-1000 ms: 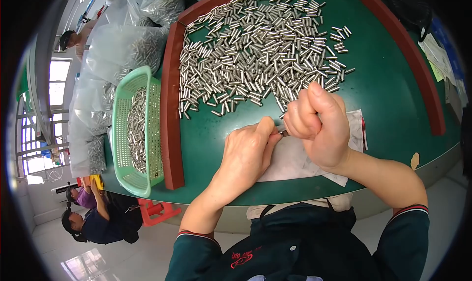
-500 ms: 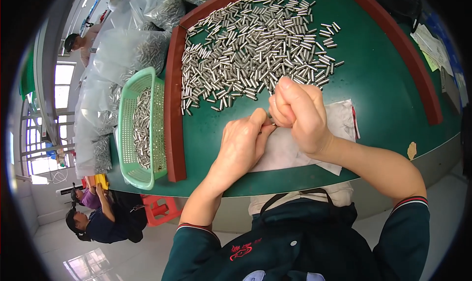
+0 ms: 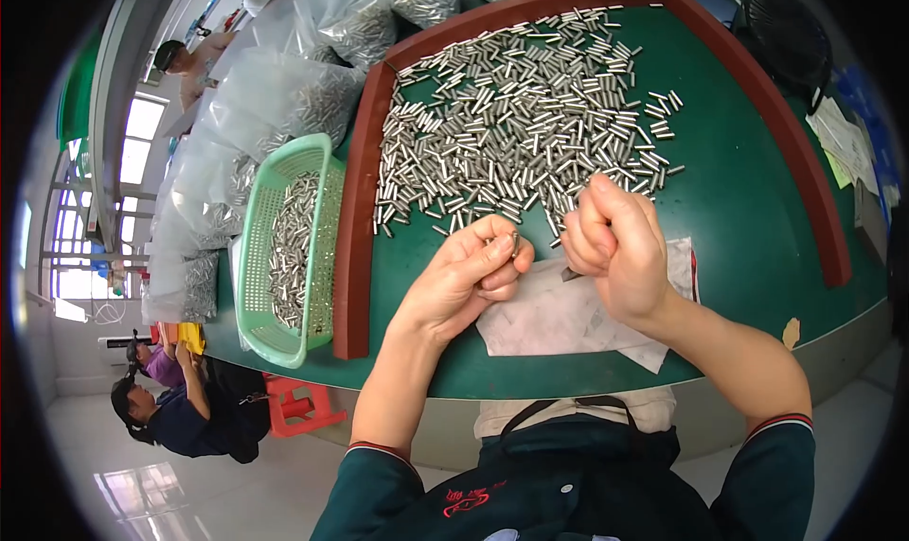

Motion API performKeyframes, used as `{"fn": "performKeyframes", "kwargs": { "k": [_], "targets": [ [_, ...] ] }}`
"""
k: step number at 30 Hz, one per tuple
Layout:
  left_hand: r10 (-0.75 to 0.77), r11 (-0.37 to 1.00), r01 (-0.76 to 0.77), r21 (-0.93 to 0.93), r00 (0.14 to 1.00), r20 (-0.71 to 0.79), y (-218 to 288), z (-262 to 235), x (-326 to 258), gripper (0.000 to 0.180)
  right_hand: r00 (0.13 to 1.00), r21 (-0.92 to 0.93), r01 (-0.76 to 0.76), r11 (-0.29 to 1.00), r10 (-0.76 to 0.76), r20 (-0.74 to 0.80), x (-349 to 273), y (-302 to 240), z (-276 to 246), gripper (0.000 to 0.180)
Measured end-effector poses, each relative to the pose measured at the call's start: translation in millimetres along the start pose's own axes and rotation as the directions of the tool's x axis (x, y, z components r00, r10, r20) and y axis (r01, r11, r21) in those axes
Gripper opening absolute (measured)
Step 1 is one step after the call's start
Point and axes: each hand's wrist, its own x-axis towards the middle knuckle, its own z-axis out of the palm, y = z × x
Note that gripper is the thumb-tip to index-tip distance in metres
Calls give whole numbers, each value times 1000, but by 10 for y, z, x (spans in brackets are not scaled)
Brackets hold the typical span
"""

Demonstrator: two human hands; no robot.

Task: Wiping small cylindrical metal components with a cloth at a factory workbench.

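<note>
My left hand (image 3: 464, 281) is turned partly palm-up, with a short metal pin (image 3: 516, 244) pinched between thumb and forefinger. Its other fingers are curled in. To its right, my right hand (image 3: 620, 252) is closed in a fist over the cloth; what it holds, if anything, is hidden, though a small dark bit shows under its fingers. Beneath both hands a smudged whitish cloth (image 3: 549, 323) lies on the green tabletop (image 3: 739, 238). Just beyond them spreads a large loose heap of shiny metal pins (image 3: 530, 115).
Dark red edging (image 3: 356, 257) borders the table's left, back and right. Outside it on the left stand a pale green basket (image 3: 254, 257) of pins and clear plastic bags (image 3: 317, 96) of metal parts. A black fan (image 3: 786, 35) is at the far right. Co-workers sit at left beside a red stool (image 3: 294, 404).
My hands have drawn apart. The left has rolled palm-up, bringing the pin into sight; the right stays in a fist. The whole view has shifted slightly.
</note>
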Motion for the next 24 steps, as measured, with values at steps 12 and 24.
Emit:
{"fn": "performKeyframes", "kwargs": {
  "k": [12, 24],
  "targets": [
    [121, 987, -137, -85, 977, -175, 83, -102, 8, 34, 1000, 49, -20, 999, 20, 4, 45, 4, -39, 42],
    [723, -238, 176, 955, 689, 53, -84, 35, 220, 26, 1000, 69, -22, 997, 23, -14, 60, -5, -37, 42]
  ]
}}
